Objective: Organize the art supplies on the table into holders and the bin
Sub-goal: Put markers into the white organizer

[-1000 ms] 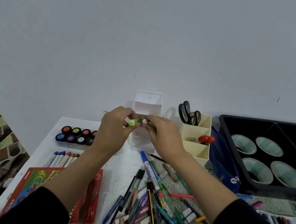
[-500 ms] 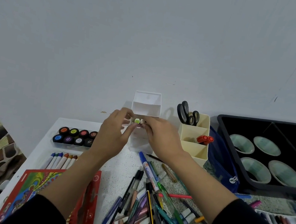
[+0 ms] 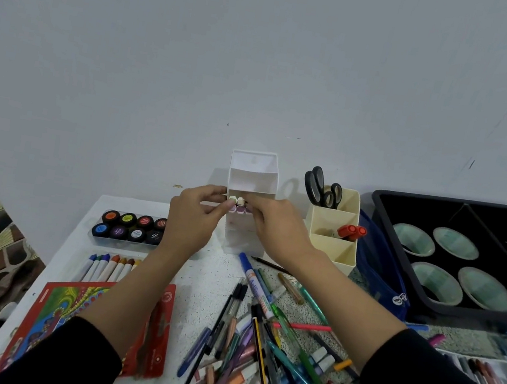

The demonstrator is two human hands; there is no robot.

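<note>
A tall white tiered holder [image 3: 253, 175] stands at the back of the table against the wall. Short markers [image 3: 237, 202] with cream and purple ends sit in its middle tier, ends facing me. My left hand [image 3: 196, 216] pinches the left marker end between thumb and forefinger. From the other side, my right hand [image 3: 276, 228] has its fingertips curled on the neighbouring marker end. A loose pile of pens, pencils and markers [image 3: 256, 340] lies on the table in front of me. The black bin [image 3: 460, 204] stands at the right.
A cream holder [image 3: 332, 253] with scissors [image 3: 321, 189] and orange markers [image 3: 351, 231] stands right of the white one. Several pale bowls [image 3: 436, 281] sit in the bin, beside a blue pouch [image 3: 381, 276]. Paint pots [image 3: 130, 227], crayons [image 3: 109, 265] and a red book [image 3: 69, 312] lie left.
The green-capped marker held between both hands has gone into the white holder's middle tier. Both hands moved slightly forward and up to the holder's front.
</note>
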